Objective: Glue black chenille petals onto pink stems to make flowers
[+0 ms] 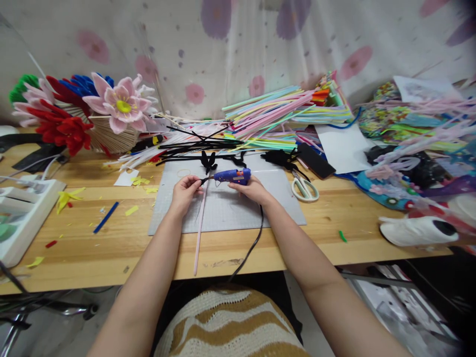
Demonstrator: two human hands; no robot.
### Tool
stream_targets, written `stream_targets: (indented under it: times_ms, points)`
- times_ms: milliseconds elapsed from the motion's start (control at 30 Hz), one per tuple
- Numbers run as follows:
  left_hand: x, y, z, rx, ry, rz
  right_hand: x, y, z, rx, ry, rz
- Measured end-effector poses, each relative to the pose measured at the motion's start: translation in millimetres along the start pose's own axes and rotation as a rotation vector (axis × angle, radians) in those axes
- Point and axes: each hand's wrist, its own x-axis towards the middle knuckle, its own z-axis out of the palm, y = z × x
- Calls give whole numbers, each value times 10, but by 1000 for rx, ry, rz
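Note:
My right hand [254,190] is wrapped around a blue glue gun [232,176], whose nozzle points left. A black cord trails from it toward the table's front edge. Between the thumb and fingers of my left hand [187,192] is a small black fuzzy piece, close to the nozzle; its exact shape is hard to make out. Just beyond the hands, a black petal-shaped piece [208,161] lies on the grey cutting mat [226,218]. A pale pink pipe cleaner [199,233] runs from under the hands to near the table edge.
Scissors [305,187] and a dark phone [316,161] lie right of the mat. Black pipe cleaners [197,144] and a pastel bundle [275,111] are behind. Fuzzy flowers [121,106] stand back left, above a power strip [31,218]. A white spool [412,231] is at right.

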Motion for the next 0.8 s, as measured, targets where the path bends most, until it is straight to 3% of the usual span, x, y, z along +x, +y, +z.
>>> stream_targets:
  times_ms: [167,433,600,800]
  points:
    - [-3,8,4,-2,-2,-6,-3,-3,-62,-24,41,52]
    - [0,3,-5,1,-4,-6,-12,-25,5,11,-27,21]
    - [-1,12,7,-4,14,-9,5,48,-102,-13,81,78]
    - [-1,11,4,-28,11,4,-75,139,-504,18,300,137]
